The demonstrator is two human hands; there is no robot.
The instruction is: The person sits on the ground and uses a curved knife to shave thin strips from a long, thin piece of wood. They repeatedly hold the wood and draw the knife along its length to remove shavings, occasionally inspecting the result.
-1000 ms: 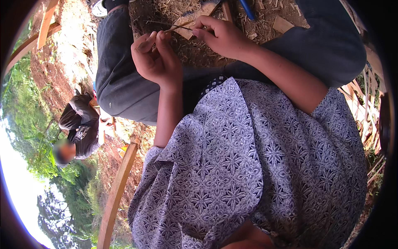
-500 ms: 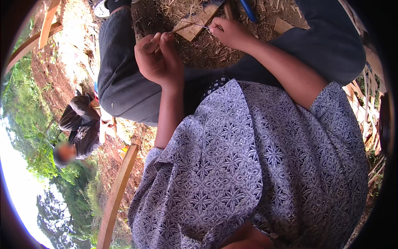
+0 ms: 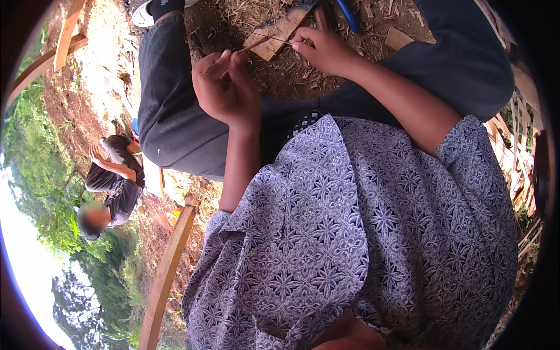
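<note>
My left hand (image 3: 226, 87) is closed, pinching a thin wooden stick (image 3: 249, 47) between thumb and fingers. The stick points up and right toward a light wooden board (image 3: 284, 33) on the ground. Across from it, my right hand (image 3: 326, 52) pinches a thin, dark, wire-like rod (image 3: 273, 38), which reaches left over the board. The rod's far end lies close to the stick; whether they touch I cannot tell.
Wood shavings and a small wood piece (image 3: 398, 38) lie between my legs. A blue rod-like thing (image 3: 349, 14) lies beyond my right hand. Split strips (image 3: 513, 157) are heaped at the right. Another person (image 3: 114, 181) sits at the left, near a wooden beam (image 3: 169, 274).
My hands have shifted slightly, and the rod now slants more to the upper left, away from the stick. The other person at the left has raised their hands.
</note>
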